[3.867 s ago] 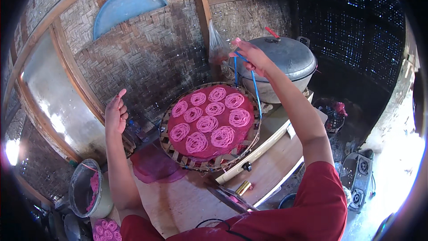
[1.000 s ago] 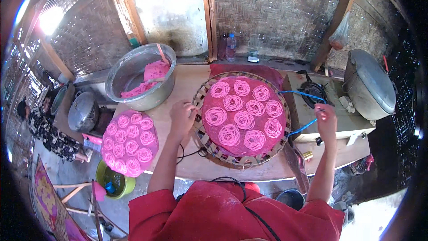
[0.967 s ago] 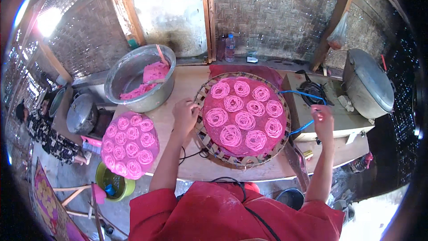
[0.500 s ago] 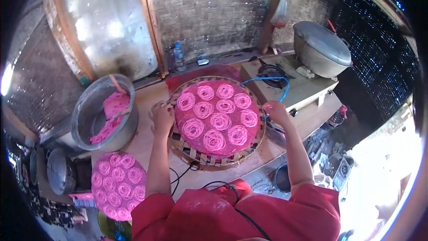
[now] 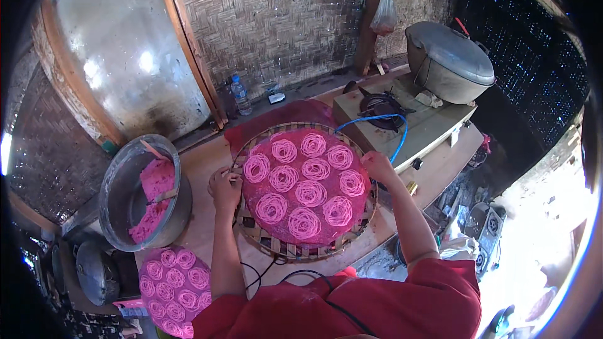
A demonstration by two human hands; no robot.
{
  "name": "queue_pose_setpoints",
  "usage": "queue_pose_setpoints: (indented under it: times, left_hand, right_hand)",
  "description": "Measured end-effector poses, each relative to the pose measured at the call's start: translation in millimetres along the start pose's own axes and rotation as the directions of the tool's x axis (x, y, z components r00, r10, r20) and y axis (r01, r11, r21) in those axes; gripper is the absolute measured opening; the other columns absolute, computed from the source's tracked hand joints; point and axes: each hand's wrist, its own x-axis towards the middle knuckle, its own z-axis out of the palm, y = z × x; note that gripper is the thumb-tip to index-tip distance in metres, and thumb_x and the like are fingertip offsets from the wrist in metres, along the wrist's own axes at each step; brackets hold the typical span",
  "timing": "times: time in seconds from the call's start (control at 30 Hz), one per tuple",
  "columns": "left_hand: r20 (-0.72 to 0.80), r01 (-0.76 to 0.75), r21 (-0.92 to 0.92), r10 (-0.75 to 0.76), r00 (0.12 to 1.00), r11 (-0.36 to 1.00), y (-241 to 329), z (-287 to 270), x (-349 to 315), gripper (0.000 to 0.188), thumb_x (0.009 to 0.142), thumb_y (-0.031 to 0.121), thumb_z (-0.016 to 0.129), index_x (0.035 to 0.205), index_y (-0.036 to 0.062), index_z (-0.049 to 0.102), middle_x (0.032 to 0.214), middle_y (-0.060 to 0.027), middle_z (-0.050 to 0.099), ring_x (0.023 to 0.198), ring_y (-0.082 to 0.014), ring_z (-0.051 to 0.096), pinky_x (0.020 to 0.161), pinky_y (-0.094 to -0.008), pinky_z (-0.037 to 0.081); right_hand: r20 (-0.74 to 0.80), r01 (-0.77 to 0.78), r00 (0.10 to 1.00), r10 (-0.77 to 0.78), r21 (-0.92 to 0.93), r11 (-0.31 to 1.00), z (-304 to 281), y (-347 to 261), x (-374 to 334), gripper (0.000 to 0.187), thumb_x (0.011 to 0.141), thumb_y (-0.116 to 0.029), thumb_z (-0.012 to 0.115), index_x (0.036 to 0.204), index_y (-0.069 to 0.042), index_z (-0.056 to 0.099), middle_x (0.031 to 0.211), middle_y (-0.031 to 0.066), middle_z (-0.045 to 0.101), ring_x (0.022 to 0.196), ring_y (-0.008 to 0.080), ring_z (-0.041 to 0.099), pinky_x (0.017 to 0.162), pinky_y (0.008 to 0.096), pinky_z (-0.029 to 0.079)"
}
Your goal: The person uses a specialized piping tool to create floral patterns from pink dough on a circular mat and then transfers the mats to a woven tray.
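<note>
A round woven bamboo tray lies in front of me on the table. On it is a deep-pink sheet bearing several coiled nests of pink noodle strands. My left hand is at the tray's left rim, its fingers curled against the edge. At the opposite rim, my right hand is closed, fingertips on the edge beside the sheet; the exact grip is partly hidden. A second round pink sheet with similar noodle nests sits low at my left, partly covered by my sleeve.
A large metal basin with pink dough and a stick stands left. Beyond the tray are a red cloth and a water bottle. At right, a stove with a blue hose carries a lidded pot.
The view has shifted, so the tray and basin appear lower. My left fingers have curled in at the tray's rim. My right hand has come closer in against the edge.
</note>
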Motion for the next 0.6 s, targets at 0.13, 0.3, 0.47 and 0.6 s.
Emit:
queue_pose_setpoints:
  times: [0.13, 0.3, 0.47, 0.6]
  left_hand:
    - [-0.023, -0.041, 0.001, 0.041, 0.999, 0.999, 3, 0, 3, 0.012, 0.074, 0.022, 0.070, 0.082, 0.0143, 0.071, 0.120, -0.0072, 0.055, 0.118, -0.0295, 0.044, 0.098, -0.0460, 0.033]
    - [-0.038, -0.098, -0.019, 0.097, 0.995, 0.995, -8, 5, 10, 0.013, 0.074, 0.018, 0.071, 0.081, 0.0083, 0.071, 0.115, -0.0136, 0.058, 0.110, -0.0324, 0.052, 0.093, -0.0424, 0.041]
    - [0.041, -0.047, -0.073, 0.050, 0.998, 0.996, -14, 9, 11, 0.011, 0.076, 0.023, 0.069, 0.081, 0.0129, 0.069, 0.122, -0.0080, 0.054, 0.119, -0.0307, 0.043, 0.099, -0.0449, 0.032]
    - [0.041, -0.071, -0.090, 0.075, 0.996, 0.993, -18, 10, 12, 0.011, 0.076, 0.022, 0.069, 0.081, 0.0126, 0.069, 0.122, -0.0094, 0.054, 0.119, -0.0310, 0.043, 0.100, -0.0446, 0.031]
  right_hand:
    - [0.042, -0.175, 0.985, 0.170, 0.247, 0.953, -8, -7, -9, 0.020, 0.079, -0.017, 0.055, 0.088, -0.004, 0.067, 0.086, 0.0199, 0.066, 0.084, 0.0350, 0.065, 0.077, 0.0425, 0.051]
    - [0.088, 0.252, 0.964, -0.249, -0.027, 0.967, -12, -19, -29, 0.020, 0.077, -0.013, 0.057, 0.091, -0.003, 0.067, 0.085, 0.0190, 0.067, 0.079, 0.0331, 0.066, 0.071, 0.0400, 0.052]
    - [0.008, -0.028, 1.000, 0.028, 0.060, 0.998, -16, -45, -43, 0.024, 0.074, -0.015, 0.063, 0.094, -0.002, 0.067, 0.092, 0.0187, 0.065, 0.086, 0.0334, 0.064, 0.076, 0.0423, 0.051]
    - [-0.100, 0.093, 0.991, -0.094, -0.017, 0.996, -21, -56, -49, 0.022, 0.074, -0.016, 0.065, 0.090, -0.001, 0.067, 0.090, 0.0224, 0.064, 0.085, 0.0362, 0.064, 0.078, 0.0451, 0.051]
